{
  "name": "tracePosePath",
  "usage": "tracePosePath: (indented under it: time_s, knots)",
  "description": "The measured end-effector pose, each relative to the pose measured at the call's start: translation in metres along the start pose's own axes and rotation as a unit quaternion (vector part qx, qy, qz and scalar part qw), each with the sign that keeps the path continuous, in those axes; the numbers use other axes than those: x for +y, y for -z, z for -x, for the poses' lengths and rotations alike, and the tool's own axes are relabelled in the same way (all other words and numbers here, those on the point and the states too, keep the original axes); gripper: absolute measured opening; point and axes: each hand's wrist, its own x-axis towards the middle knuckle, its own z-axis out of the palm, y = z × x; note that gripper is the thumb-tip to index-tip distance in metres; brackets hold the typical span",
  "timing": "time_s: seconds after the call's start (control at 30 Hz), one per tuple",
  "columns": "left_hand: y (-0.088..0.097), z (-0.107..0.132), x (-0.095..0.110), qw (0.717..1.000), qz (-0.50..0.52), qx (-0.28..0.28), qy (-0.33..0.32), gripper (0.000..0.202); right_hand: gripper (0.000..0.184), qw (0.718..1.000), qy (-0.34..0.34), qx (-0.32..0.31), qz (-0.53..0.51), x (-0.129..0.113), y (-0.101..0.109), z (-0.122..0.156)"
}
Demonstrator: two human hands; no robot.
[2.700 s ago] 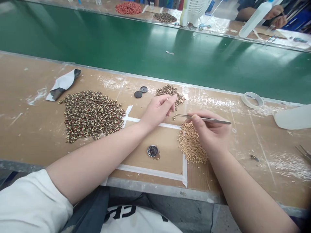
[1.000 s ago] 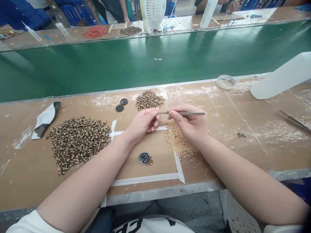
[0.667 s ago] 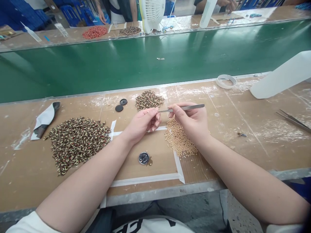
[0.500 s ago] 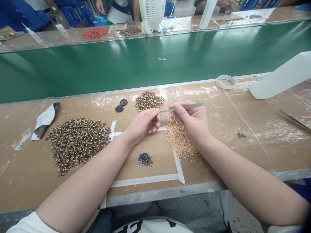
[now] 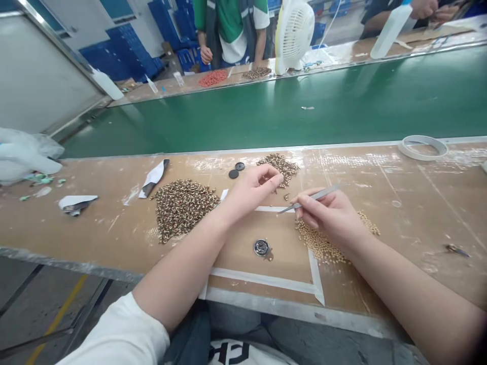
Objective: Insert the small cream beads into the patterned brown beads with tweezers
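My left hand (image 5: 255, 187) hovers beside the small pile of dark speckled parts (image 5: 279, 165), thumb and fingers pinched together on something I cannot make out. My right hand (image 5: 332, 217) grips metal tweezers (image 5: 311, 197) whose tips point left and down toward the taped work square (image 5: 266, 209). Under that hand lies a heap of small tan beads (image 5: 323, 244). A large pile of the same speckled parts (image 5: 181, 204) sits to the left. A small round metal dish (image 5: 261, 248) rests inside the square.
Two black discs (image 5: 236, 170) lie behind the square. A tape roll (image 5: 422, 147) sits at the far right, paper scraps (image 5: 153, 177) at the left. A green conveyor belt (image 5: 289, 101) runs behind the bench. Across it stand a white fan (image 5: 293, 30) and other people.
My view swung left and up. My hands drew apart: the left one moved toward the small speckled pile, and the right one lowered the tweezers, tips now angled down at the bench.
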Motion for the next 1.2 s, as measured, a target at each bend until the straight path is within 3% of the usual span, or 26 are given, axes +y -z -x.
tracePosePath:
  time_s: [0.07,0.17,0.27,0.33,0.57,0.9,1.1,1.2]
  knots:
    - [0.030,0.010,0.012,0.984,-0.178,-0.017,0.015,0.031,0.027,0.999,-0.012,-0.030,0.024,0.002,-0.003,0.001]
    - [0.072,0.030,0.019,0.929,-0.363,-0.041,0.058,0.027,0.032,0.996,-0.020,-0.055,0.063,0.001,-0.007,0.003]
    - [0.099,0.056,0.015,0.905,-0.396,-0.124,0.095,0.024,0.032,0.993,-0.029,-0.069,0.096,-0.003,-0.009,0.004]
    - [0.106,0.073,0.010,0.901,-0.395,-0.143,0.107,0.023,0.035,0.988,-0.034,-0.084,0.125,-0.004,-0.010,0.005]
    - [0.094,0.109,-0.012,0.904,-0.399,-0.097,0.120,0.021,0.038,0.975,-0.012,-0.114,0.192,0.001,-0.013,0.008]
    - [0.074,0.113,-0.022,0.879,-0.453,-0.060,0.139,0.020,0.035,0.965,0.006,-0.130,0.228,-0.003,-0.017,0.010]
    - [0.063,0.114,-0.026,0.843,-0.528,-0.060,0.084,0.023,0.030,0.948,0.030,-0.154,0.275,-0.006,-0.019,0.014]
    - [0.058,0.115,-0.025,0.844,-0.531,-0.049,0.051,0.023,0.026,0.944,0.030,-0.166,0.285,-0.005,-0.021,0.015]
